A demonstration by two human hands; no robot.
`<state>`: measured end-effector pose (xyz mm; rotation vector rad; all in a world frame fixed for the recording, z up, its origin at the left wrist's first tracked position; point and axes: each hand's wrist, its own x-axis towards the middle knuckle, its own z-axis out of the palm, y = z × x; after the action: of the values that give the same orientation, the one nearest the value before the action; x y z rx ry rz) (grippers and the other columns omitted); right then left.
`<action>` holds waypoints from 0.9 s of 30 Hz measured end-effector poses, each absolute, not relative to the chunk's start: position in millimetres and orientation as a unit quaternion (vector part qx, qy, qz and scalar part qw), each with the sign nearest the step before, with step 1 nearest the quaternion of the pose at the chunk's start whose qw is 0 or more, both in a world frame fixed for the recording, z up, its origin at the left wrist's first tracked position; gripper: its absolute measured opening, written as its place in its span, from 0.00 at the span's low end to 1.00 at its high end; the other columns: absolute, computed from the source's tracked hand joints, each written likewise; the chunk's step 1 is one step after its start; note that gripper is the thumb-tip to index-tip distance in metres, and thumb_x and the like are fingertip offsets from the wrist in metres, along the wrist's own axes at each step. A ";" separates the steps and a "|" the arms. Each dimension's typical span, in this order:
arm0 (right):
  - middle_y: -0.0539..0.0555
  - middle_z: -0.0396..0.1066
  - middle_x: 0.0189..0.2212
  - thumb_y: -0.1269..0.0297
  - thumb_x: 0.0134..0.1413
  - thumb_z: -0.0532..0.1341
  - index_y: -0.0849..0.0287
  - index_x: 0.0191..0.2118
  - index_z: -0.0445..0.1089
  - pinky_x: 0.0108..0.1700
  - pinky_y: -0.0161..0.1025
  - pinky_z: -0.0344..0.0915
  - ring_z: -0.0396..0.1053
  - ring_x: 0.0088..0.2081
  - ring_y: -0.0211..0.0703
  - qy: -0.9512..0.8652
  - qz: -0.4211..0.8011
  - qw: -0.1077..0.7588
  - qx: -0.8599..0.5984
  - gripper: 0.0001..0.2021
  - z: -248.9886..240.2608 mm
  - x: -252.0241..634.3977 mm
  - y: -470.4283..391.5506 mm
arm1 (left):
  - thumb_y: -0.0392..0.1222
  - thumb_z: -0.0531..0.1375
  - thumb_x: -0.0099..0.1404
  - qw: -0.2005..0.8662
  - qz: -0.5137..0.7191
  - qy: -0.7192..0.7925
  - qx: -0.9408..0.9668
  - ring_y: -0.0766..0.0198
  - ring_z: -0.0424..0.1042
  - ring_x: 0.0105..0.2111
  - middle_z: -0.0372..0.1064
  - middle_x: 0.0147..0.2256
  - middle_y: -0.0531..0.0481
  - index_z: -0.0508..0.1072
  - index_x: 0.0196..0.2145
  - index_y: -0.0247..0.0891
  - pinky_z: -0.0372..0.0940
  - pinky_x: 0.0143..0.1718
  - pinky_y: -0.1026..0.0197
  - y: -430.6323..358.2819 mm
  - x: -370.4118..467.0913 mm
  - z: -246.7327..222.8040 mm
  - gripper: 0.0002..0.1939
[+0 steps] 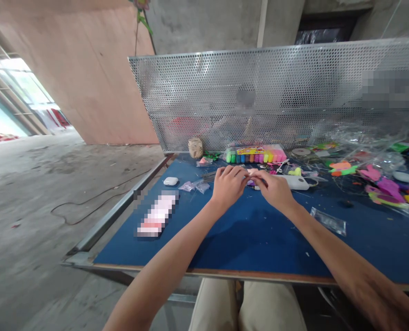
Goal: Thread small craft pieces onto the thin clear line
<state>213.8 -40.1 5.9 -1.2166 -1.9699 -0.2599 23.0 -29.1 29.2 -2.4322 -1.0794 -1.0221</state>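
Above the blue tabletop [239, 243], my left hand [229, 184] and my right hand [276, 187] meet fingertip to fingertip. Both are closed, thumbs and fingers pinched together. A small pale pink bit [252, 171] shows at the fingertips, but its kind is too small to make out. Just beyond my right hand lies a white power strip [296, 182] with a cord. Behind the hands is a clear pack of coloured modelling clay [256, 155]. Small plastic bags with purple contents [187, 186] lie left of my left hand.
A white earphone case [170, 181] and a blurred-out phone-like object [158, 214] lie at the left. At the back stand a beige lump [195, 147] and a perforated metal panel [211, 101]. Coloured pieces [390, 186] and a clear bag [328, 221] lie on the right.
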 end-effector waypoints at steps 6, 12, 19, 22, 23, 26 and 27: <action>0.53 0.79 0.38 0.57 0.68 0.53 0.53 0.49 0.70 0.35 0.39 0.64 0.77 0.34 0.48 -0.786 -0.085 0.393 -0.470 0.12 6.5 214.0 -37.1 | 0.43 0.52 0.72 0.147 -0.353 -0.371 -0.846 0.54 0.69 0.47 0.73 0.47 0.46 0.74 0.44 0.44 0.56 0.51 0.49 -28.0 23.9 28.0 0.11; 0.55 0.78 0.38 0.61 0.68 0.52 0.55 0.47 0.70 0.33 0.39 0.61 0.76 0.35 0.50 -0.789 -0.108 0.357 -0.488 0.11 9.0 213.5 -37.9 | 0.41 0.51 0.73 0.168 -0.339 -0.370 -0.849 0.53 0.69 0.47 0.73 0.48 0.46 0.72 0.45 0.43 0.55 0.50 0.48 -25.9 29.1 22.8 0.11; 0.56 0.78 0.41 0.65 0.68 0.51 0.56 0.47 0.71 0.36 0.39 0.60 0.75 0.41 0.49 -0.796 -0.159 0.348 -0.469 0.13 13.1 214.8 -41.2 | 0.40 0.52 0.73 0.125 -0.345 -0.384 -0.847 0.55 0.67 0.48 0.72 0.48 0.46 0.72 0.44 0.42 0.57 0.48 0.51 -28.0 30.5 21.6 0.10; 0.56 0.78 0.42 0.66 0.68 0.51 0.55 0.48 0.72 0.37 0.39 0.60 0.74 0.43 0.48 -0.803 -0.177 0.343 -0.454 0.13 13.5 216.7 -41.0 | 0.43 0.52 0.73 0.050 -0.362 -0.382 -0.849 0.57 0.67 0.49 0.72 0.48 0.49 0.74 0.42 0.44 0.58 0.46 0.53 -24.4 28.1 20.5 0.10; 0.56 0.78 0.43 0.66 0.68 0.51 0.55 0.48 0.72 0.36 0.39 0.60 0.74 0.42 0.48 -0.805 -0.184 0.341 -0.449 0.13 13.3 217.3 -40.7 | 0.44 0.53 0.72 0.021 -0.369 -0.380 -0.848 0.57 0.67 0.49 0.71 0.48 0.50 0.74 0.41 0.44 0.58 0.47 0.53 -22.5 27.0 20.2 0.10; 0.54 0.78 0.42 0.67 0.67 0.52 0.54 0.46 0.73 0.35 0.38 0.59 0.73 0.41 0.46 -0.808 -0.201 0.342 -0.435 0.13 12.6 218.7 -39.8 | 0.45 0.56 0.71 -0.065 -0.380 -0.365 -0.847 0.57 0.66 0.49 0.70 0.48 0.49 0.75 0.39 0.42 0.60 0.48 0.54 -16.4 23.8 19.6 0.09; 0.54 0.78 0.42 0.67 0.67 0.52 0.54 0.46 0.74 0.36 0.38 0.60 0.73 0.41 0.46 -0.808 -0.205 0.346 -0.430 0.12 12.5 219.1 -39.5 | 0.46 0.56 0.70 -0.090 -0.379 -0.359 -0.848 0.57 0.66 0.49 0.69 0.47 0.48 0.75 0.39 0.41 0.61 0.49 0.54 -14.7 22.9 19.6 0.09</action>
<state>219.1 -39.5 12.5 -1.1157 -2.0971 -0.5308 22.9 -14.7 19.6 -2.8292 -1.1965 -1.2648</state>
